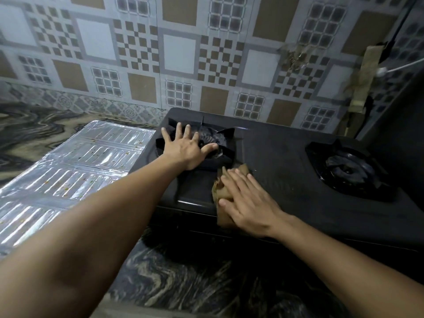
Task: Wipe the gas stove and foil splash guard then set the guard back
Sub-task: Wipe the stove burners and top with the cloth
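Note:
A black two-burner gas stove [275, 157] stands on the marbled counter against the tiled wall. My left hand [187, 148] lies flat with spread fingers on the left burner grate [226, 143]. My right hand [247, 200] presses flat on a brown cloth [223, 191] at the stove's front edge, between the two burners. The silver foil splash guard [68, 171] lies flat on the counter left of the stove, with small food specks on it.
The right burner [348, 171] sits uncovered at the stove's right end. A dark vertical surface [399, 125] rises at the far right. A white cord [399, 66] and brown tape hang on the wall corner. Marbled counter [183, 283] runs in front of the stove.

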Demonstrator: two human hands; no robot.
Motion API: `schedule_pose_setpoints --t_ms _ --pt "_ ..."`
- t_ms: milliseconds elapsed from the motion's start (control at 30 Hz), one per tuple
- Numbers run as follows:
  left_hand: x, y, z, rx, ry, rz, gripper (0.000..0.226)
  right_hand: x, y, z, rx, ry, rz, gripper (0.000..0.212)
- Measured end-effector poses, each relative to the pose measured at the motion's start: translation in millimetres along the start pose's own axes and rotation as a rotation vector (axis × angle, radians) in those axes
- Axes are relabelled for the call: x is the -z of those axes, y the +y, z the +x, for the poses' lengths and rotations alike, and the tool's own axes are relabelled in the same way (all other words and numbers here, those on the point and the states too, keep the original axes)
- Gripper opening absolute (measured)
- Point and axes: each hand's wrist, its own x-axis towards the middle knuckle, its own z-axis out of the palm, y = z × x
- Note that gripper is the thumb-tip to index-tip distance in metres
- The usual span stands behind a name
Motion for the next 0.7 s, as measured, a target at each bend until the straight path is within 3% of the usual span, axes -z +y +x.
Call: schedule_pose_setpoints --t_ms 233,367,500,567,633,700 --pt "16 -36 -4 -0.019 0.135 -0.183 0.078 -1 -6 5 0.077 -0.022 -0.038 0.095" --pt "16 -70 -14 0.143 0.188 -0.349 0.070 0 -18 12 0.133 -0.025 -0.010 0.093" --pt "17 -104 -37 0.440 0.227 -0.798 0.069 0 -45 30 0.208 0.001 -0.030 0.083" --pt "16 -122 -55 0.602 0.058 -1.010 0.075 0 -64 45 0.239 0.024 -0.045 0.078" --pt "11 -138 -78 0.648 -0.204 -1.224 0.080 -1 -82 58 0.255 0.030 -0.048 0.073" --pt "3 -148 -93 0.656 -0.310 -1.385 0.086 -1 -91 63 0.230 0.038 -0.047 0.072"
